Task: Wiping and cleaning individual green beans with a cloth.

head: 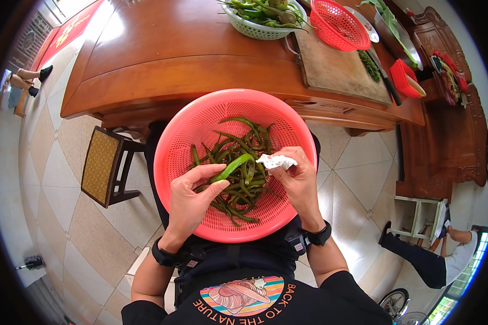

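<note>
A bright green chili pepper (235, 166) is pinched between the thumb and fingers of my left hand (194, 199). My right hand (297, 180) grips a crumpled white tissue or cloth (277, 161), close to the pepper's far tip. Both hands are above a pink plastic colander (175, 134) that rests on my lap. Inside it lies a loose heap of darker green peppers (244, 195), partly covered by the hands and the bright pepper.
Ahead stands a wooden table (166, 61) with a pale green basket (252, 29) of peppers, a cutting board (329, 65), a knife (386, 79) and a red basket (341, 28). A small stool (101, 166) is at left. Other people sit at far left and right.
</note>
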`<move>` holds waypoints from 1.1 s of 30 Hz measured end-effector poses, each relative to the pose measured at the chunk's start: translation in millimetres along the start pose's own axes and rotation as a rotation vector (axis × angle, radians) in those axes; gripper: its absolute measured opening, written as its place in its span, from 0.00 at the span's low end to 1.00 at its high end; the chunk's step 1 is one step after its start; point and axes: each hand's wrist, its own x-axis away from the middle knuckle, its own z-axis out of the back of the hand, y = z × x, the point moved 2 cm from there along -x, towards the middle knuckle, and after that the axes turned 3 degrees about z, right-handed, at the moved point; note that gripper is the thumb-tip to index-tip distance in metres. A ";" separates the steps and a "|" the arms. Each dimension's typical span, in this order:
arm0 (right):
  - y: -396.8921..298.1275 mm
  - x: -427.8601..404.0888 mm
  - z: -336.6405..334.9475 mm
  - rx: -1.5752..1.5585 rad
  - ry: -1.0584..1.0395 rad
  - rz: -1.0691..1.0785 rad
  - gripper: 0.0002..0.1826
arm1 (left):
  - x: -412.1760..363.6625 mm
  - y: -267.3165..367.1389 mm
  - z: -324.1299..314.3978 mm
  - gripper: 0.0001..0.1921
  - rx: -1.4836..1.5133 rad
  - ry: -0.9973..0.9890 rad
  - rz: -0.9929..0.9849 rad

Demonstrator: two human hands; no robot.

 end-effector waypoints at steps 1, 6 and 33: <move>-1.4 0.6 2.3 0.184 -0.012 0.103 0.15 | -0.1 -0.6 0.3 0.15 0.015 0.006 0.001; -15.0 6.4 -18.3 -0.052 0.105 -0.034 0.13 | 0.3 -3.4 1.5 0.15 0.010 0.020 0.000; -5.5 3.0 -28.2 -0.400 -0.013 -0.261 0.09 | 3.7 11.7 -8.1 0.17 -0.490 0.236 -0.522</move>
